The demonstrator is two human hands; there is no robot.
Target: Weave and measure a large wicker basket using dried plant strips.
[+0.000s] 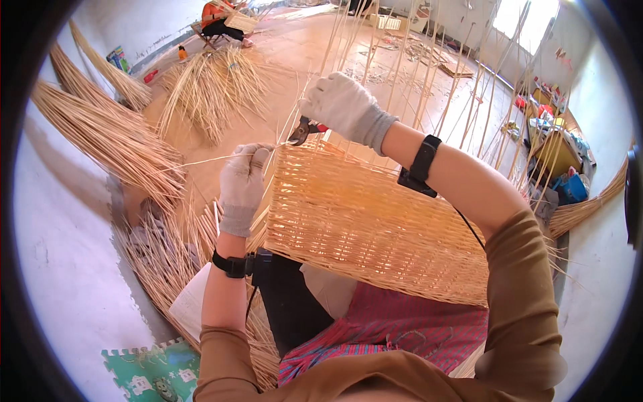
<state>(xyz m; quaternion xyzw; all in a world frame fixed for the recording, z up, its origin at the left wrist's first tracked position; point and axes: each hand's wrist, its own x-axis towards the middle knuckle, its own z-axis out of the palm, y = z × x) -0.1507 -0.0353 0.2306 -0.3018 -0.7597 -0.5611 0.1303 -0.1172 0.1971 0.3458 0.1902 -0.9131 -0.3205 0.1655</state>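
Note:
A woven wicker basket [375,221] rests tilted across my lap, with long upright stakes [439,87] rising from its far rim. My right hand [341,110], in a pale work glove, is closed round red-handled pruning shears [303,131]. Their dark jaws are at the basket's far left corner, next to a stake. Just below and left of them, my left hand [242,181], also gloved, pinches a thin wicker strand [201,160] whose loose end sticks out to the left. The fingers hide part of that strand, and whether the jaws touch it I cannot tell.
Bundles of wicker rods [110,144] lean along the left wall, and another pile [211,90] is spread on the floor ahead. A person [221,20] in orange sits at the far left. Cluttered boxes [559,151] stand at the right wall. A green foam mat [151,372] lies lower left.

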